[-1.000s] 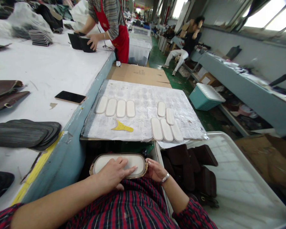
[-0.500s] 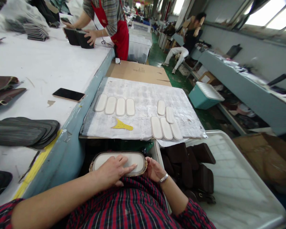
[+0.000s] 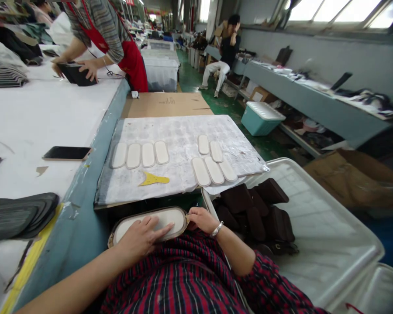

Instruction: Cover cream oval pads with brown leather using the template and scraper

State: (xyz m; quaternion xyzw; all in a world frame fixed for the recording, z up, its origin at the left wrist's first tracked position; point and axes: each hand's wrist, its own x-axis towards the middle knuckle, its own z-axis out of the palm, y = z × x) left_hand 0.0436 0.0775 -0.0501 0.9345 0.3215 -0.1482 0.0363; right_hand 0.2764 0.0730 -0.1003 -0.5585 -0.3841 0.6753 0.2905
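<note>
On my lap lies a long oval piece (image 3: 170, 214) with a white face and a raised dark brown rim, tilted up at its right end. My left hand (image 3: 140, 234) rests on the white face, fingers stretched out and pressing on it. At the right end, my right hand (image 3: 201, 220) pinches the rim between thumb and fingers. Just beyond, on the paper-covered board, lie a yellow template (image 3: 153, 179), a row of white oval pads (image 3: 148, 155) and a looser group of similar pads (image 3: 214, 170).
A pale plastic bin (image 3: 327, 226) at my right holds dark brown pieces (image 3: 237, 198). At left, the white table bears a phone (image 3: 67, 153) and stacked dark oval pieces (image 3: 22, 213). A co-worker in a red apron (image 3: 132, 61) handles dark pieces there; another person sits farther back.
The view has turned to the right, shifting the surroundings leftward. My right hand has closed on the rim's right end, which now sits higher. The left hand stays on the white face.
</note>
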